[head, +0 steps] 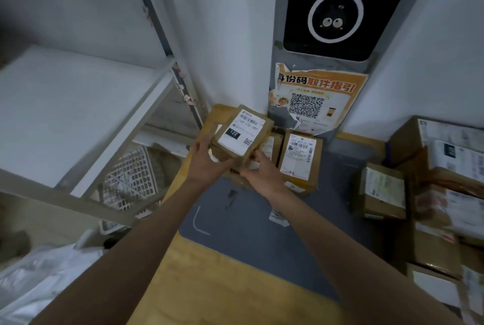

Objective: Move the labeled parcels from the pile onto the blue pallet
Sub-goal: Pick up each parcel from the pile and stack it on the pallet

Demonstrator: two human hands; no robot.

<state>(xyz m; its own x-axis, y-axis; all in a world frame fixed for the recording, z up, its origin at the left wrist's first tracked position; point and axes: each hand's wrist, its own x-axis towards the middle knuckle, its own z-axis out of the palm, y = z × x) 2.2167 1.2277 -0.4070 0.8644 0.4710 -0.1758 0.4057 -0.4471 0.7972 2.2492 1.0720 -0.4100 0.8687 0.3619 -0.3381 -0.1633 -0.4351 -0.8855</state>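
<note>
White walls and a grey metal shelving rack [86, 115] are closing in a cramped corner, with a black screen panel [337, 7] and a torn orange poster [314, 99] showing on the pillar ahead. From the head view, both hands are holding one small labeled parcel [242, 133] in the air, just above other parcels standing against the pillar. The left hand [207, 160] is curling its fingers around the parcel's near left edge, and the right hand [262, 170] is pinching its near right corner.

Progress is looking early to middling. A second labeled parcel [300, 160] is already standing beside the held one on the blue-grey surface [262, 233], which I am taking to be the pallet, though its colour is reading more grey than blue in this dim light. A pile of parcels [442, 193] is waiting at the right, so plenty seems left to move.

What is lying directly beneath the held parcel is being hidden by it and the hands. The pile is running off the right edge, so its size cannot be told, and most labels are blurring beyond reading.
</note>
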